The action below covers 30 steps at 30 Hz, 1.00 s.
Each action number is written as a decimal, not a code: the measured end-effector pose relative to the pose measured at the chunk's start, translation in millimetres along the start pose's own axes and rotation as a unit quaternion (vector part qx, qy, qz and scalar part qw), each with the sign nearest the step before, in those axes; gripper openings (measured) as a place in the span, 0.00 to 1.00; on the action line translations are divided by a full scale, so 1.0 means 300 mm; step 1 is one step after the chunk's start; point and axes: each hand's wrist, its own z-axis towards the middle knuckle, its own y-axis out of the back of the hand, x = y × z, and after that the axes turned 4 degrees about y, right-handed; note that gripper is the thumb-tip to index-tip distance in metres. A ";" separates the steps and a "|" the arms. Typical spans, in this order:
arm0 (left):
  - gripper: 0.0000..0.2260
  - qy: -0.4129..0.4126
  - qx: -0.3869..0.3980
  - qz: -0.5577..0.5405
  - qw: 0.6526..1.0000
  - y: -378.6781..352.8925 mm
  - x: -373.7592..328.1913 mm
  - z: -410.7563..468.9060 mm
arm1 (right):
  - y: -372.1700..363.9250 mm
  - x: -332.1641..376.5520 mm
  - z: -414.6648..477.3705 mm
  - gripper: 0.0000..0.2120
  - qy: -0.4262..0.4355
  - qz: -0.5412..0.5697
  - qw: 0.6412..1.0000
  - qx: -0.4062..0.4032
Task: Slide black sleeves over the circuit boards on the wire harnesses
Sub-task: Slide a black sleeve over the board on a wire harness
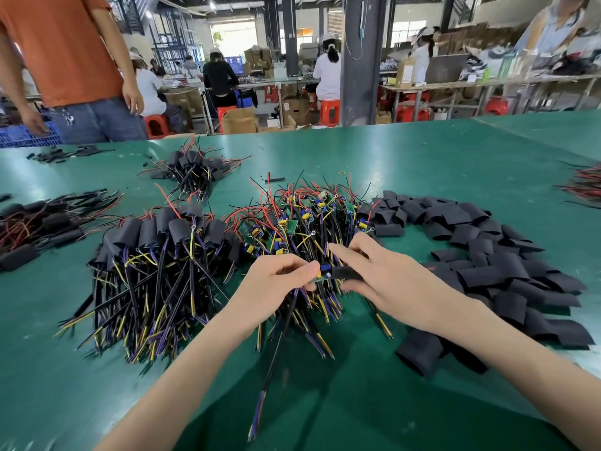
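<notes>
Just below centre of the frame: left hand point(276, 279), fingers curled, pinching a small circuit board point(322, 275) by its left end; black cable point(281, 333) of the same harness trailing from under that hand toward the bottom edge, coloured wire ends loose. Right of it: right hand point(387, 275), thumb and bent fingers gripping a black sleeve point(347, 273), forefinger stretched out straight above it; sleeve lying level, its left end meeting the board's right end; how far over the board, impossible to tell. Directly behind both hands, at centre: heap of bare harnesses point(305, 222), green boards uncovered. Left of centre, just beside that heap: heap of sleeved harnesses point(162, 249). Right side: spread of loose sleeves point(487, 255), curving from centre down to lower right. Upper left of centre: smaller sleeved bunch point(192, 167); at the far left edge: dark bundle point(39, 222). All on a green table point(422, 157). Top left: person in an orange shirt point(61, 43), standing at the table's far edge.
</notes>
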 end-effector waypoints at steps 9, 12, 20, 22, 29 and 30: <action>0.07 -0.041 0.020 0.018 0.999 0.003 0.003 -0.003 | 0.036 -0.002 0.016 0.10 -0.085 0.345 0.932 -0.070; 0.07 -0.039 0.026 0.010 0.999 -0.003 0.002 -0.008 | 0.028 -0.003 0.021 0.15 -0.102 0.339 0.934 -0.044; 0.08 -0.012 -0.002 -0.021 1.000 0.011 -0.001 -0.002 | 0.005 0.016 0.008 0.27 0.009 0.216 0.976 -0.002; 0.08 -0.013 -0.004 -0.027 1.000 0.013 -0.001 0.001 | 0.002 0.015 0.004 0.31 0.006 0.198 0.980 0.009; 0.08 -0.013 0.000 -0.032 0.999 0.007 -0.006 -0.002 | 0.005 0.020 -0.002 0.26 0.016 0.143 0.989 -0.018; 0.08 -0.013 0.003 -0.031 0.999 0.006 -0.006 -0.003 | 0.006 0.016 -0.001 0.25 0.012 0.147 0.989 -0.023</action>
